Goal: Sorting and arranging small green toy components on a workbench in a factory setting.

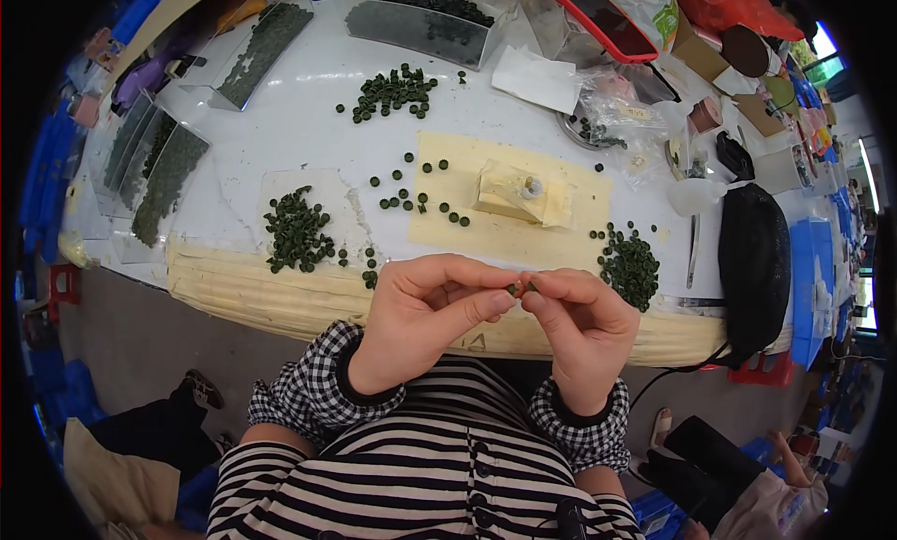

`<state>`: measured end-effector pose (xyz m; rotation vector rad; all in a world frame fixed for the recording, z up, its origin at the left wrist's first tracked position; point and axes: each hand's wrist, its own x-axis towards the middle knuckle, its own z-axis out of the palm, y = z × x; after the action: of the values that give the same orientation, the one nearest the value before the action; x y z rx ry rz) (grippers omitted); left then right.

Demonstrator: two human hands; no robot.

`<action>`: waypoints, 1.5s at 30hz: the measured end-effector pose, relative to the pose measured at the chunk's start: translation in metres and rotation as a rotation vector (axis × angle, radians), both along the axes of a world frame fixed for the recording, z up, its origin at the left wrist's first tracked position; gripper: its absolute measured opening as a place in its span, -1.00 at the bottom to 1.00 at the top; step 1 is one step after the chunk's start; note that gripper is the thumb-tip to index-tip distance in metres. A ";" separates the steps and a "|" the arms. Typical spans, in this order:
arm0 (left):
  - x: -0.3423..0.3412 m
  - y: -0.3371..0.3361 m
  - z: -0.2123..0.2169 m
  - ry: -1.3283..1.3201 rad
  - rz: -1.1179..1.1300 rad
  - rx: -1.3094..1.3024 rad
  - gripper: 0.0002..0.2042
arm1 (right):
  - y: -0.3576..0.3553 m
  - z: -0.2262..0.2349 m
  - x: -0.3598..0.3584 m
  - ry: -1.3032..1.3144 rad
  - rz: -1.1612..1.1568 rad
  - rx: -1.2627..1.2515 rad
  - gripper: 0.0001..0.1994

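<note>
Above the table's near edge, my left hand [407,321] and my right hand [589,333] meet fingertip to fingertip. Each pinches a small dark green part between thumb and forefinger; the fingers cover most of both parts. Just right of my right hand lies a pile of round dark green parts [629,271]. A second green pile [297,234] sits left of my left hand. Beyond my hands, a tape-wrapped block [505,200] with a pale round knob [532,186] rests on a yellow sheet [447,153], with several loose green parts beside it.
Farther back are another green heap [394,93] and clear bins [425,31] of green parts. A red-edged phone [603,19] overhangs the back right. Tweezers [692,250] and a black mesh bag [753,269] lie at the right. Yellow padding [243,283] lines the near edge.
</note>
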<state>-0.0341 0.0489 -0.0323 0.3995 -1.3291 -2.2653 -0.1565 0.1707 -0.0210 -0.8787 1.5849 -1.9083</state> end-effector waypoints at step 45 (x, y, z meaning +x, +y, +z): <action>-0.004 0.010 -0.001 0.008 0.266 -0.383 -0.79 | -0.007 -0.009 0.022 0.396 -0.180 -0.052 -0.74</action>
<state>-0.0376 0.0584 -0.0336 0.4026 -1.5617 -1.7487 -0.1340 0.1640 -0.0296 -1.2339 1.9030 -1.9942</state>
